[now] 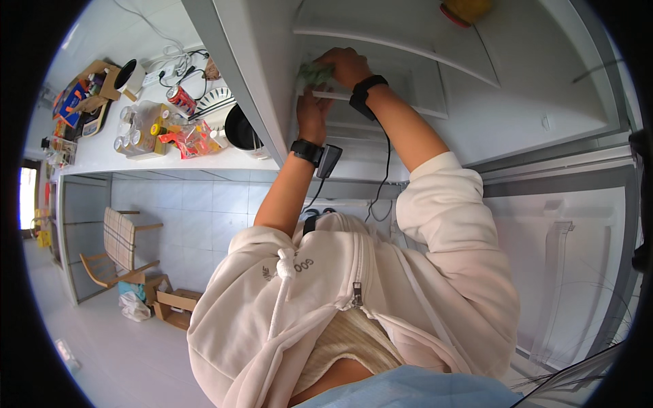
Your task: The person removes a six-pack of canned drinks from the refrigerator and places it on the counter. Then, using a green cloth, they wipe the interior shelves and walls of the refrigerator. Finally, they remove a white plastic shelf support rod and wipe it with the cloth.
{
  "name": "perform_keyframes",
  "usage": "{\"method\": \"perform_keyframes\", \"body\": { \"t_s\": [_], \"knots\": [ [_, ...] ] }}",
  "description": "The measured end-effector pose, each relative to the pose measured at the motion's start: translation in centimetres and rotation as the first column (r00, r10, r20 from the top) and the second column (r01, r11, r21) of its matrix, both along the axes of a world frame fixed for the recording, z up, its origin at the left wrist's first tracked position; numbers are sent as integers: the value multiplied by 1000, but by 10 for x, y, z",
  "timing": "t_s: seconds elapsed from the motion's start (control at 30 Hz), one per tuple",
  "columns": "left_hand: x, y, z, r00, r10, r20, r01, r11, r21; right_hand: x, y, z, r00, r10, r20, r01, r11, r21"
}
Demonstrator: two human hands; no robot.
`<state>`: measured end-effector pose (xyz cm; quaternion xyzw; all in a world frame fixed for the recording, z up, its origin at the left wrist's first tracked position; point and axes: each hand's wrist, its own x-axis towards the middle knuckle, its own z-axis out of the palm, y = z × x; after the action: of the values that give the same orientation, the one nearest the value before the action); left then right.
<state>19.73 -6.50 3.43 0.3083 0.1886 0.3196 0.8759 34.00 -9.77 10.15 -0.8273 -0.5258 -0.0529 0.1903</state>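
Note:
Inside an open refrigerator, my right hand grips a crumpled green cloth and presses it into the left corner above a shelf. My left hand is just below the cloth, at the left end of that shelf's front edge. Its fingers are apart and I see nothing held in them; whether they bear on the edge is unclear. The upper shelf runs above both hands. Black straps with small devices and cables are on both wrists.
A jar with a red lid is at the top of the refrigerator. Its open door is at the right. Left, a white counter holds bottles, a can, a black pan and a power strip. A chair stands below.

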Motion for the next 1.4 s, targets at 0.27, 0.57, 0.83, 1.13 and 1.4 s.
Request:
{"method": "perform_keyframes", "body": {
  "t_s": [0.27,0.57,0.83,1.13,1.4],
  "knots": [
    [-7,2,4,996,1,-92,10,992,123,44,42,-1,976,-185,-115,172,979,-111],
    [-4,1,-3,992,31,-125,-2,974,228,89,82,11,944,-283,-170,228,931,-284],
    [-7,-2,-1,990,24,-139,9,973,231,104,109,14,933,-355,-58,325,902,-285],
    [-8,-3,0,993,-13,-119,34,984,176,132,117,-3,978,-208,9,200,927,-316],
    [-9,-1,0,992,-25,-124,45,985,165,135,106,-4,973,-230,14,227,942,-249]
  ]
}}
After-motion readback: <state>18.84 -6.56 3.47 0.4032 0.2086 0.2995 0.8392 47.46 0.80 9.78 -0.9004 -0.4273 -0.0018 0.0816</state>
